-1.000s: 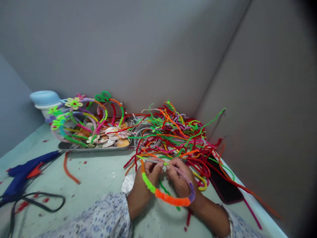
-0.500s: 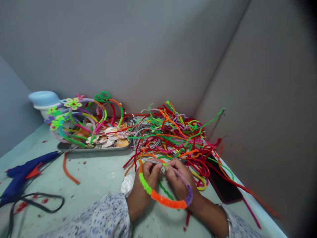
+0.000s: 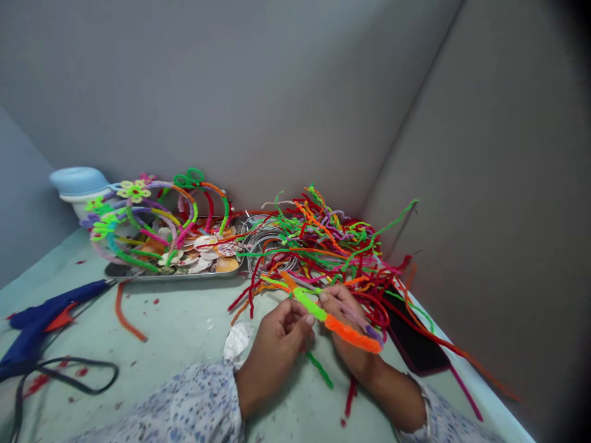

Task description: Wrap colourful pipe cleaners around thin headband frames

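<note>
A headband wrapped in fuzzy orange, lime green and purple is gripped by my right hand, near its thin grey and pink end. It is tilted and seen nearly edge-on. My left hand is just left of it, with fingers curled and pinched together; what they hold, if anything, is too small to name. A lime green pipe cleaner strand reaches from the headband's end toward the left. Below the hands, a dark green pipe cleaner lies on the table.
A metal tray of shells stands at the back left, with finished flower headbands on it. Tangled pipe cleaners and wire coils lie behind my hands. A blue glue gun is left; a phone lies right.
The headband has turned from a wide, open arc to nearly edge-on and shifted up and right. My left hand has come away from its end and dropped slightly.
</note>
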Tool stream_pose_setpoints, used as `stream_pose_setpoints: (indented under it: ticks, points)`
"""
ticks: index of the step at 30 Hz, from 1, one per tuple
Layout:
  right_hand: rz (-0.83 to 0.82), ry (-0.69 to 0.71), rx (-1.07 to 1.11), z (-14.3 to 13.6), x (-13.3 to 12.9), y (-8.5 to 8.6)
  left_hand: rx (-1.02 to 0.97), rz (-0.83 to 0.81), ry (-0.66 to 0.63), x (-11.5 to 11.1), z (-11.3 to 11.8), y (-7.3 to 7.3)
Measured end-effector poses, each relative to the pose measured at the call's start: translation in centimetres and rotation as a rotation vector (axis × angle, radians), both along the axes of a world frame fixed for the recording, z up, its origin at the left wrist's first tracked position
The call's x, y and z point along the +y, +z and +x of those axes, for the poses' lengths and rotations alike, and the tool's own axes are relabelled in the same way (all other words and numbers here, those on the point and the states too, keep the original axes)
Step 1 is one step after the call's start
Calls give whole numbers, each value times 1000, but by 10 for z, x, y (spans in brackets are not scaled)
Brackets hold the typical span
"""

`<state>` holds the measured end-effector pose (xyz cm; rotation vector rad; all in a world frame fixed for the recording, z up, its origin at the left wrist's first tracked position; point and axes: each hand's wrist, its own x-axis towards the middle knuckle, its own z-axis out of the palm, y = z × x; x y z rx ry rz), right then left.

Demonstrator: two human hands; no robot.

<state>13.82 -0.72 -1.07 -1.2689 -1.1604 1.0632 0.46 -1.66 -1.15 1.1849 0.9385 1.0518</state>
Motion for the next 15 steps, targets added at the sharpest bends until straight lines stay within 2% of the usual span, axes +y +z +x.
stream_pose_setpoints:
  ticks: [3,9,15]
  points:
    - [-20,71,106,0,0,1,-28,-33,-31,3,1,3]
    - [-101,192,187,1,7,-20,-68,3,-59,9,0,17]
    - [-147,311,297,-2,7,-13,56,27,53,11,-5,6]
